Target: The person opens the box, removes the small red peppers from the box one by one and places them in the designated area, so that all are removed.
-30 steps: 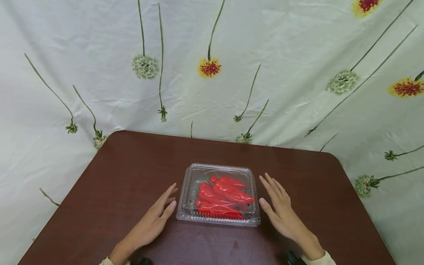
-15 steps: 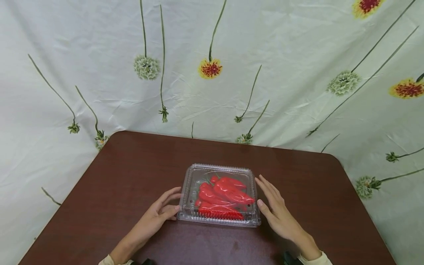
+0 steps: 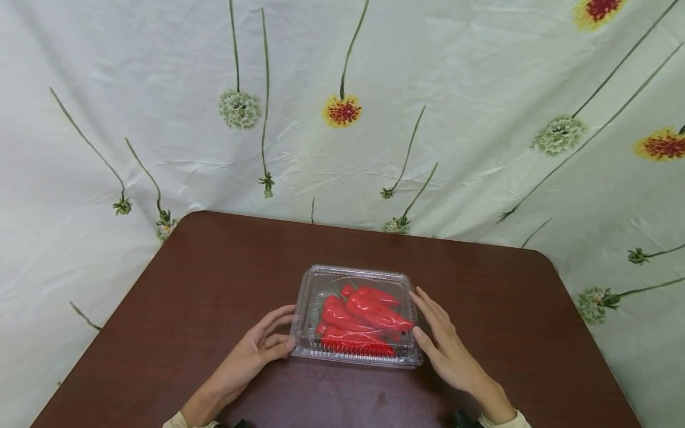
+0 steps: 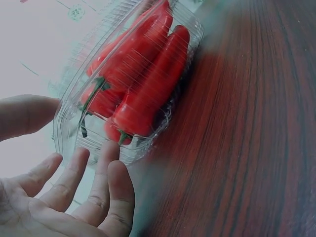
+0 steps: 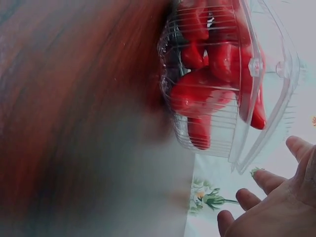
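A clear plastic clamshell container (image 3: 308, 303) lies flat on the table in the head view, its lid over several glossy red peppers (image 3: 342, 315). At its left side is my left hand (image 3: 248, 351), fingers slightly bent along the edge and thumb by the near left corner. In the left wrist view the thumb of that hand (image 4: 74, 202) meets the container's rim (image 4: 60, 123), well apart from the fingers. My right hand (image 3: 452, 356) stands at the right side, fingers nearly straight. In the right wrist view, that hand's fingertips are close to the rim; contact is hard to tell.
A dark reddish-brown table (image 3: 230, 255) with rounded far corners bears the container. Behind and beside it hangs a pale cloth (image 3: 299, 71) printed with flowers and stems.
Both hands have moved inward to the container's sides. The left thumb and fingers have come to its left edge, and the right hand has shifted slightly left. The container stays put.
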A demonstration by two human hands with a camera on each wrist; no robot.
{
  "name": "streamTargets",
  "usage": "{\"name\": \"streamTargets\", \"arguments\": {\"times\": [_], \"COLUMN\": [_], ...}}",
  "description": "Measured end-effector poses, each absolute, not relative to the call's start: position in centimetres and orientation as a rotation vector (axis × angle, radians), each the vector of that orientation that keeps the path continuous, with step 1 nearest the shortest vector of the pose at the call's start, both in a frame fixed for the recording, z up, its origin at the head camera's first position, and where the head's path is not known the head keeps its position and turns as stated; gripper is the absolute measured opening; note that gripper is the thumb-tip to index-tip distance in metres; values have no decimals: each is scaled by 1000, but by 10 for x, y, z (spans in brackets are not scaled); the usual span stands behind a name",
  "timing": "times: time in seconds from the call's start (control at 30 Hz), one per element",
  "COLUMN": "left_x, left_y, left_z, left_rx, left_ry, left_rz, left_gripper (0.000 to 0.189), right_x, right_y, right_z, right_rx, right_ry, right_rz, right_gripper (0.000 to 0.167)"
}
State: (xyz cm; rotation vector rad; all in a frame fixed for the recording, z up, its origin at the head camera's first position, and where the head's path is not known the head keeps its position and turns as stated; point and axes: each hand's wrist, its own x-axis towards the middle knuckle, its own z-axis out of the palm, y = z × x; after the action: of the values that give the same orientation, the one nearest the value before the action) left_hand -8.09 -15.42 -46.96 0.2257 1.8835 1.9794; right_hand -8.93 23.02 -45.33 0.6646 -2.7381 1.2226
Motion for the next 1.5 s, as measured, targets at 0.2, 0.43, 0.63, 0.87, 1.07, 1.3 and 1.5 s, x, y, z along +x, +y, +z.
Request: {"name": "streamTargets", "arguments": {"times": [0.2,0.43,0.63,0.87,1.07,1.3,1.5], "left_x": [-81,-83,-83,-82,-82,-82,-81], "left_y": [-154,-154,-155,-156,-156,-155,-155], "left_z": [-472,-476,-477,-477,-476,-474,-474], "left_rx": [217,250,261,267,264,258,237], "left_ry": [1808,1710,1691,1666,1660,1640,1605], "left_rz": [2022,2071,2087,2098,2091,2105,2116], "left_gripper": [67,72,73,75,75,76,75], "right_x": [-88,-85,-86,-83,-82,-80,-77], "right_y": [228,228,230,234,237,239,242], "right_z": [-456,-458,-460,-463,-466,-467,-465], "right_rx": [692,638,569,540,589,588,567], "right_ry": [-2724,-2717,-2663,-2652,-2579,-2551,-2523], "right_rz": [1280,1424,1480,1498,1513,1587,1798], "right_gripper": [61,63,55,52,55,48,44]}}
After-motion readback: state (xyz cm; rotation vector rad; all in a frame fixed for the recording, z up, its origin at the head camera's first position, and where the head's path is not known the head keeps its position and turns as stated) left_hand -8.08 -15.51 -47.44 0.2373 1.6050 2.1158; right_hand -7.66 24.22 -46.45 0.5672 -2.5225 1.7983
